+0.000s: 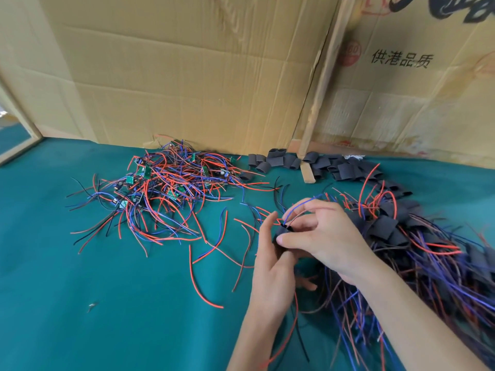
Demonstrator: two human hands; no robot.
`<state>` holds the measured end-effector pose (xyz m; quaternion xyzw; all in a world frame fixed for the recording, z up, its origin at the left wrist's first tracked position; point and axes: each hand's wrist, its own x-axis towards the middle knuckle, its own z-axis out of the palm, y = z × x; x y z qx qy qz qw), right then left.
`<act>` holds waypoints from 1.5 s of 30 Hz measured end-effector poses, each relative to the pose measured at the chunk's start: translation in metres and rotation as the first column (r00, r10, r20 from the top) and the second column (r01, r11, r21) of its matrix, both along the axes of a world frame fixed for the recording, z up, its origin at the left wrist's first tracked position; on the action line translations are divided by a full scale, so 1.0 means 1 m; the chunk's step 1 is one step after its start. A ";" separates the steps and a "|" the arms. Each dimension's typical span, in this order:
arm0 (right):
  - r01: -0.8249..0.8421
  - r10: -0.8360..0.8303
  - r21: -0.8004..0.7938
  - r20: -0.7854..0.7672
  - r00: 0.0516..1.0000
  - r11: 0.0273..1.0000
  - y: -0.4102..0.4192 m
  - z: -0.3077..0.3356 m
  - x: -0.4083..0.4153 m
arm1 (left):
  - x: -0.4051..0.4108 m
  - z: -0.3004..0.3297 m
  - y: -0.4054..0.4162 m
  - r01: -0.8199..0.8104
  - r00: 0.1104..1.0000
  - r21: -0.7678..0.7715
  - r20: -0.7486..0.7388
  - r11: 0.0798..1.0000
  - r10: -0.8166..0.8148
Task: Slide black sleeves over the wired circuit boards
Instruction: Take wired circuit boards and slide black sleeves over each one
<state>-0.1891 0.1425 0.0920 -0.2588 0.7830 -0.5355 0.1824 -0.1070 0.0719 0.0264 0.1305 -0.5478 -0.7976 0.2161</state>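
Note:
Between my two hands sits a black sleeve (281,233) with blue and red wires coming out of its top. My left hand (270,266) holds the sleeve from the left and below, its fingers pointing up. My right hand (321,236) pinches the sleeve with its thumb and curls its fingers around the wires above it. The board inside the sleeve is hidden. A pile of bare green circuit boards with red, blue and black wires (160,188) lies to the left. Empty black sleeves (284,160) lie along the back.
A heap of sleeved boards with trailing wires (417,250) fills the right side of the green cloth table (93,303). Cardboard walls (187,76) and a wooden post (318,103) close off the back. A small scrap (92,306) lies front left.

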 end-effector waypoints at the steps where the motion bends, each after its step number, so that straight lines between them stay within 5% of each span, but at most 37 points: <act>1: -0.011 0.012 0.026 -0.028 1.000 1.000 0.000 0.001 -0.002 | 0.001 0.001 0.000 0.005 1.000 0.017 0.005 1.000 -0.006; 15: -0.129 0.141 0.191 -0.055 0.988 0.973 0.014 0.021 -0.024 | 0.002 0.001 -0.002 -0.039 0.995 0.124 -0.086 0.992 0.050; 23: -0.158 0.172 0.228 -0.044 0.984 0.961 0.016 0.031 -0.031 | 0.004 -0.003 -0.006 -0.164 0.983 0.050 -0.071 0.985 0.168; 32: -0.243 0.267 0.328 -0.030 0.963 0.913 0.014 0.048 -0.040 | 0.003 -0.006 -0.009 -0.086 0.985 0.210 -0.131 0.974 0.115; 45: -0.233 0.246 0.246 -0.026 0.969 0.941 0.022 0.048 -0.035 | 0.001 -0.009 -0.010 -0.051 0.991 0.205 -0.110 0.977 0.075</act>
